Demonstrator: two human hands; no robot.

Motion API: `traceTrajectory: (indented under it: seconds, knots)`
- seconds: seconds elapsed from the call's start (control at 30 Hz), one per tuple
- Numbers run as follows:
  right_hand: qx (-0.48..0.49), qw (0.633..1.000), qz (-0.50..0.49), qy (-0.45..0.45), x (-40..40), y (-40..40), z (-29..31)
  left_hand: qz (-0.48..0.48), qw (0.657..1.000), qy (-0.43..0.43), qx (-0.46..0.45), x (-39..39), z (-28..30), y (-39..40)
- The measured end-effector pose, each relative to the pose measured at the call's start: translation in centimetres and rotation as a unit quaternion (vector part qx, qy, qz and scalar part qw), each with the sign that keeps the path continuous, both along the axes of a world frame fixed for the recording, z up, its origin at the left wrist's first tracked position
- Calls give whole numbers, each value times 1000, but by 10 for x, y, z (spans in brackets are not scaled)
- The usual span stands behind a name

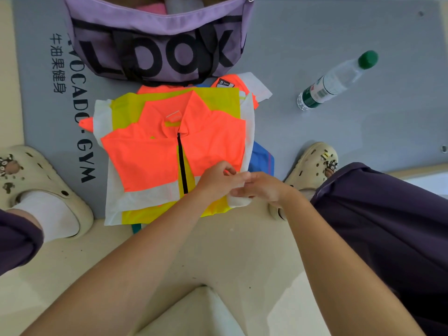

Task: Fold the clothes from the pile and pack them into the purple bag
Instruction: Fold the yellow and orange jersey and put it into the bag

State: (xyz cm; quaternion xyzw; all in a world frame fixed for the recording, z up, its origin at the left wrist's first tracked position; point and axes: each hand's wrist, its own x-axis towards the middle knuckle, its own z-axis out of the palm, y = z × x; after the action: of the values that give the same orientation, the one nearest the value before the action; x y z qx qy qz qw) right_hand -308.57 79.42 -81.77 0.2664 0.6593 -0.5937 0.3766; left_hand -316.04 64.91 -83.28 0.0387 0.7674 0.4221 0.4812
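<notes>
An orange, yellow and white zip jacket (150, 156) lies flat on top of the pile, front up, its black zipper running down the middle. Under it show orange cloth (232, 80) and blue cloth (261, 158). My left hand (215, 179) and my right hand (261, 187) meet at the jacket's lower right corner, and both pinch the white sleeve or hem edge there. The purple bag (157, 42), printed with black letters, stands open just beyond the pile; pink and grey cloth show inside it.
A clear water bottle (337, 81) with a green cap lies on the grey gym mat (351, 112) to the right. My feet in cream clogs (312, 166) flank the pile, the other clog (36, 185) at the left. Beige floor lies in front.
</notes>
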Motion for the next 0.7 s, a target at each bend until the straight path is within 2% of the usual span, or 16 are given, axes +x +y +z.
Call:
traceTrajectory:
  seconds: [0.1,0.27,0.3,0.37,0.47,0.6,0.7]
  knots:
    - [-17,1000,-13,6,-8,-6,0,34,999,33,0,1,-6,-2]
    - [-17,996,79,-40,-19,4,0,58,998,38,15,-8,-17,-13]
    - [7,997,57,-53,-26,7,1,57,997,38,18,-9,-18,-15]
    - [95,992,-64,-61,-45,14,-2,59,997,36,18,-11,-19,-18]
    - [183,962,-200,-19,-81,22,-11,67,998,15,7,-12,-24,-25]
    - [252,950,-180,-31,-126,14,-18,118,992,-42,-33,-22,-26,-37]
    - [260,954,-146,-21,-142,12,-18,178,982,-53,-21,-34,-23,-42]
